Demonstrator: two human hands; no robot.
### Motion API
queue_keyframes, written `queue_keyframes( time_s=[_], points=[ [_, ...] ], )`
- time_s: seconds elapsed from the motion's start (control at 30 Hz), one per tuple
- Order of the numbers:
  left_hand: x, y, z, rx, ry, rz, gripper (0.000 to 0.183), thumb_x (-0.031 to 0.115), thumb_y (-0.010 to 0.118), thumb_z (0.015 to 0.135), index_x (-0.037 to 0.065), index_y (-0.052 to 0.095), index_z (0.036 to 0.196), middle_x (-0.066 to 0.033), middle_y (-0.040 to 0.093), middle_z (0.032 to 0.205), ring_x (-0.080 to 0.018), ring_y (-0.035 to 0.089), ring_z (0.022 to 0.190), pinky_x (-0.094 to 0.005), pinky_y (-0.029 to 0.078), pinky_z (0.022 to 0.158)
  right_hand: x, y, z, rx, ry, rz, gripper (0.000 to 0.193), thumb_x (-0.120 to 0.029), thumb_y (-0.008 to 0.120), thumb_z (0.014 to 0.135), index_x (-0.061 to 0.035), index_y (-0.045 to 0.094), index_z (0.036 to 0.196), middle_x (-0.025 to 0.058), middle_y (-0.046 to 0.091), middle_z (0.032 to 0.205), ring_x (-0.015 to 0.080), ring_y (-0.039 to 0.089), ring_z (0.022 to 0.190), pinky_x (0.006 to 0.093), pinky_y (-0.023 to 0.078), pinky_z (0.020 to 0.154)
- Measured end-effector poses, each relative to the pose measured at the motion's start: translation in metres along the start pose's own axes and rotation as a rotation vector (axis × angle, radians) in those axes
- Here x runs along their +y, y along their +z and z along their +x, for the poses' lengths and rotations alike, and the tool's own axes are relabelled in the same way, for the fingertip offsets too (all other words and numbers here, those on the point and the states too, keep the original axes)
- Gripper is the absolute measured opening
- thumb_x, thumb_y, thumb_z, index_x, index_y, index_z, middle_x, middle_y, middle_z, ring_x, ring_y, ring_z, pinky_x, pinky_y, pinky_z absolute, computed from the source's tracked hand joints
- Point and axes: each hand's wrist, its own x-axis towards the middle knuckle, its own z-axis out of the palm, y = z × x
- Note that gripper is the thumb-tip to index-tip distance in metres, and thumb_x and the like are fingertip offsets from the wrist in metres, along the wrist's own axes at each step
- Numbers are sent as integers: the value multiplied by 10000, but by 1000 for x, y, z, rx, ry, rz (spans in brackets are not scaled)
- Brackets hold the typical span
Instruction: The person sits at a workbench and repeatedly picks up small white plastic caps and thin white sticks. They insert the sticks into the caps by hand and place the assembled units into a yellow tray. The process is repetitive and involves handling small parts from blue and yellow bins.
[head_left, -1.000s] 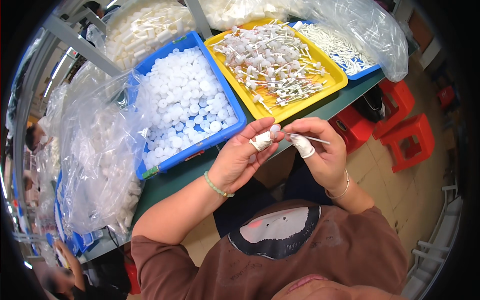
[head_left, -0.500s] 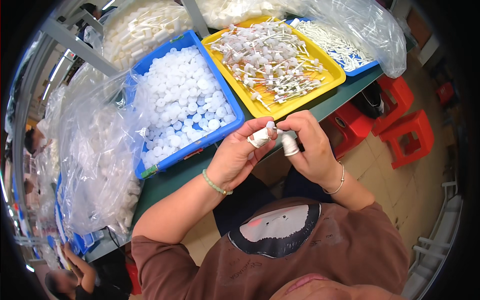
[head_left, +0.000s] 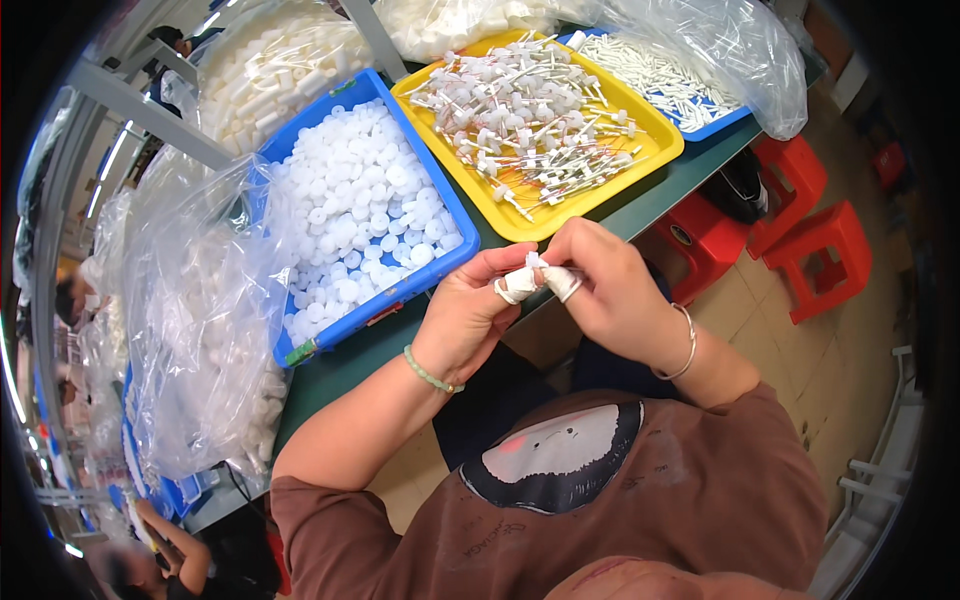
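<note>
Both hands meet just in front of the trays, their fingertips pinched together. My left hand (head_left: pixel 468 305), with a white wrapped thumb or finger, grips a small white plastic cap (head_left: pixel 532 259). My right hand (head_left: pixel 612 290), also with a wrapped digit, is closed at the same cap; whatever else sits between its fingers is hidden. To the left, a blue tray (head_left: pixel 380 308) holds many round translucent white caps (head_left: pixel 350 200). Beyond my hands, a yellow tray (head_left: pixel 652 160) carries a heap of white stick-like pieces with caps and thin reddish wires (head_left: pixel 520 110).
A clear plastic bag (head_left: pixel 190 320) of white parts lies at the left. White cylinders (head_left: pixel 280 75) fill a bag behind. At the far right is a blue tray (head_left: pixel 715 127) of thin white sticks. Red stools (head_left: pixel 822 262) stand on the floor; grey posts (head_left: pixel 150 115) rise at the left.
My right hand has come in toward the left, so the fingertips now press together around the cap. The thin piece visible between the hands before is now hidden.
</note>
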Motion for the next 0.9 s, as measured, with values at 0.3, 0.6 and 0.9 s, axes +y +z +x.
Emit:
queue_keyframes(
  time_s=[0.3, 0.6, 0.9],
  points=[
    [4, 7, -4, -17, -44, -3, 181, 130, 649, 875, 95, 592, 1043, 72, 513, 778, 13, 358, 567, -139, 276, 466, 0, -22, 13, 50, -266, -171, 182, -7, 579, 821, -9, 521, 994, 152, 545, 961, 284, 582, 804, 348, 484, 699],
    [7, 6, 0, -63, -60, -156, 294, 147, 661, 870, 96, 558, 1141, 48, 574, 956, -1, 356, 607, -143, 280, 477, 133, -195, 78, 51, 408, -950, 183, -89, 630, 765, -24, 656, 934, 159, 657, 891, 301, 634, 837, 376, 493, 752],
    [8, 3, -3, -85, -58, -203, 386, 203, 658, 881, 97, 520, 1225, 22, 580, 1060, -14, 364, 632, -136, 310, 487, 158, -193, 96, -54, 412, -1229, 94, -54, 631, 721, -29, 648, 811, 166, 658, 829, 338, 633, 824, 413, 495, 724]
  ],
)
